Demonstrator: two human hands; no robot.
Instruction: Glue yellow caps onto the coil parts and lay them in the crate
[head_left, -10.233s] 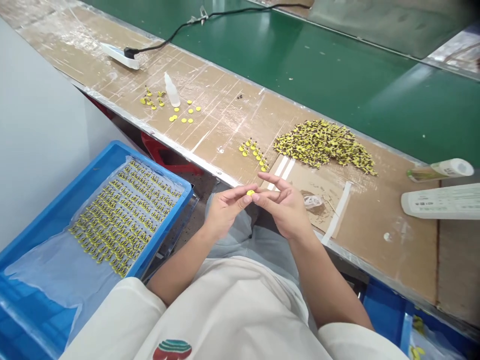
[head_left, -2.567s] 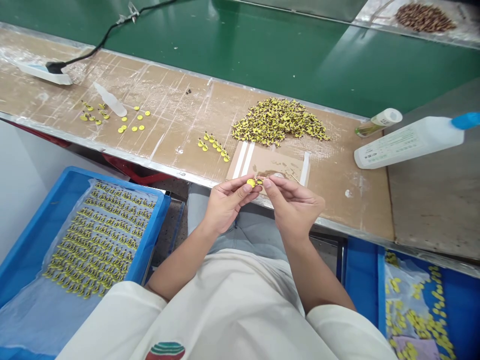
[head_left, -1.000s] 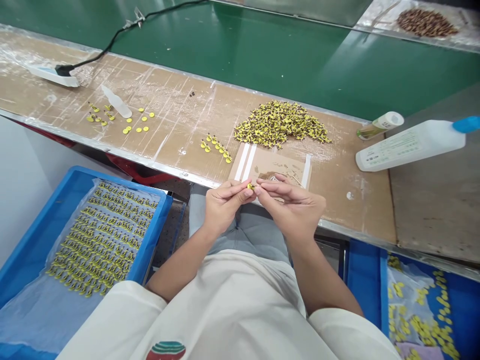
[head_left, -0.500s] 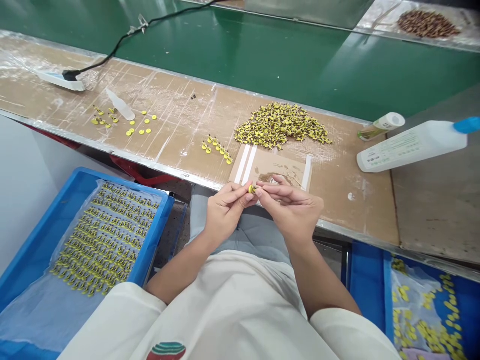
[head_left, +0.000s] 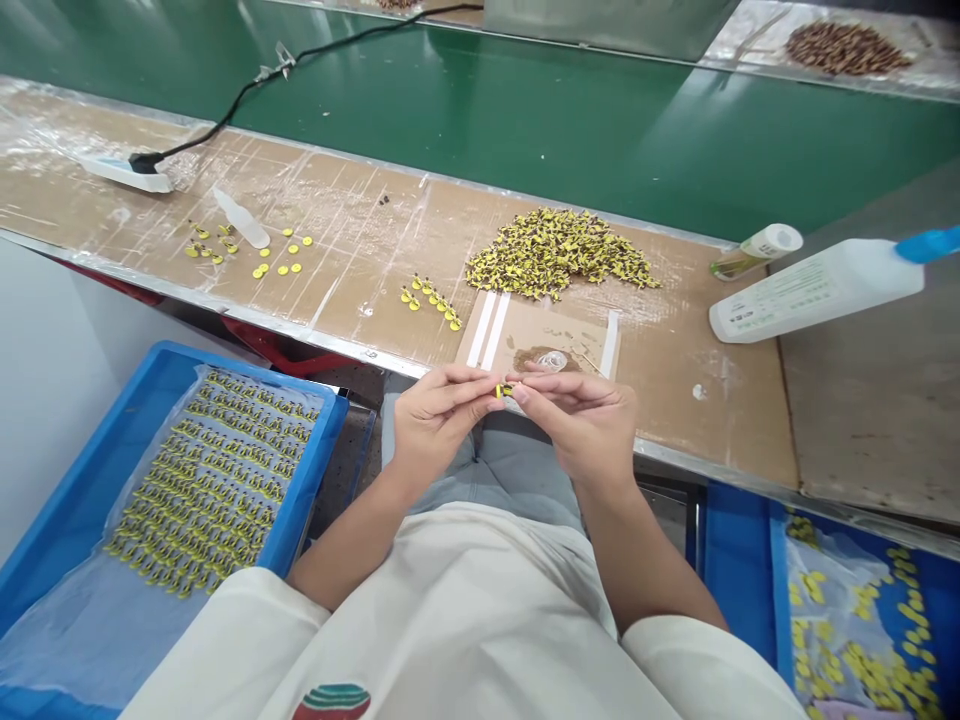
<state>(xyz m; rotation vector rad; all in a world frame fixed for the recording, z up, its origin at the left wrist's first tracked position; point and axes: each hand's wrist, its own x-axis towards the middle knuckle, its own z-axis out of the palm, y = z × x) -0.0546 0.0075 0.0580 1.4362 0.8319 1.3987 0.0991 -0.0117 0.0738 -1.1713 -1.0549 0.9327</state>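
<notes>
At the bench's front edge, my left hand [head_left: 439, 415] pinches a round yellow base [head_left: 499, 391] between thumb and fingertips. My right hand [head_left: 589, 415] pinches a small yellow-and-black figure [head_left: 509, 391] against that base, partly hidden by the fingers. Just beyond my hands is a cardboard sheet [head_left: 487, 325] with white tape strips, bearing a small clear dish [head_left: 553, 361] in a brown stain and a thin stick [head_left: 587, 360]. Behind it lies a heap of yellow-and-black pieces [head_left: 559, 250]. Several figures on bases [head_left: 431, 298] stand in rows to the left.
Loose yellow discs [head_left: 283, 270] and a white squeeze bottle [head_left: 241, 218] lie farther left. A large white bottle [head_left: 814, 290] and a small container [head_left: 757, 250] lie right. Blue trays [head_left: 330, 420] stand low on both sides, the left one holding rows of figures.
Both hands have moved slightly left and down, still pinching the small pieces together. The clear dish shows more fully now. The whole view has shifted a little.
</notes>
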